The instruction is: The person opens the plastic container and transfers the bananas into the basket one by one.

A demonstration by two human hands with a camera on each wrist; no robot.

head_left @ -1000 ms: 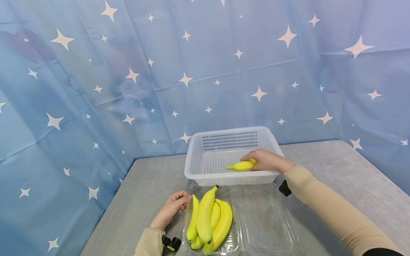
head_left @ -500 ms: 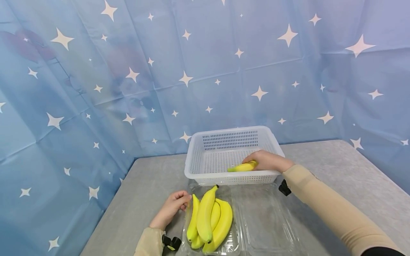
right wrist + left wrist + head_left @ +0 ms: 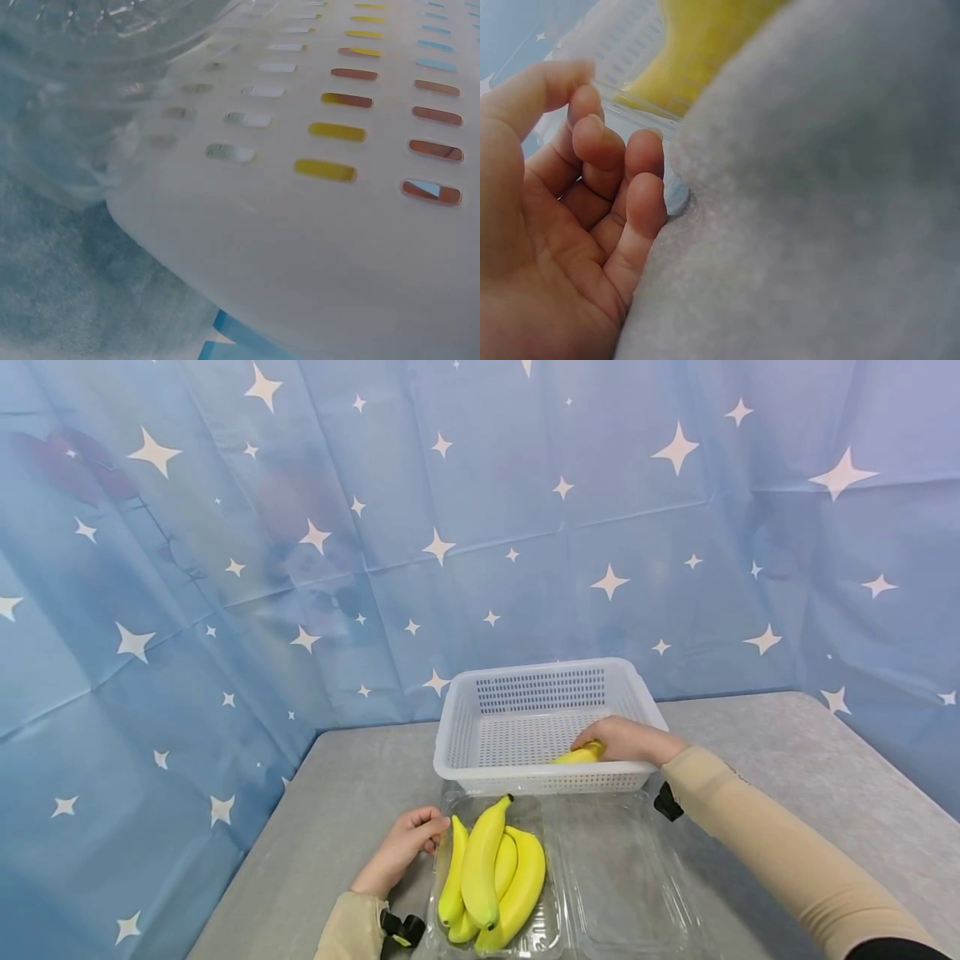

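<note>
My right hand (image 3: 626, 740) reaches into the white plastic basket (image 3: 517, 772) and grips a yellow banana (image 3: 577, 755) low behind its front wall. In the right wrist view the slotted basket wall (image 3: 247, 202) hides most of that hand, and yellow shows through the slots. My left hand (image 3: 405, 843) pinches the left rim of a clear plastic clamshell container (image 3: 622, 881), thumb and forefinger at the edge in the left wrist view. Several bananas (image 3: 482, 868) lie piled in the container's left half; its other half lies opened out to the right.
Grey table surface (image 3: 352, 777) stretches to both sides of the basket and container. A blue star-printed curtain (image 3: 480, 543) hangs right behind the table. The container's far edge lies close to the basket's front wall.
My right hand has lowered the banana deeper into the basket and slightly right, so less of it shows above the front rim. My left hand and the piled bananas stay put.
</note>
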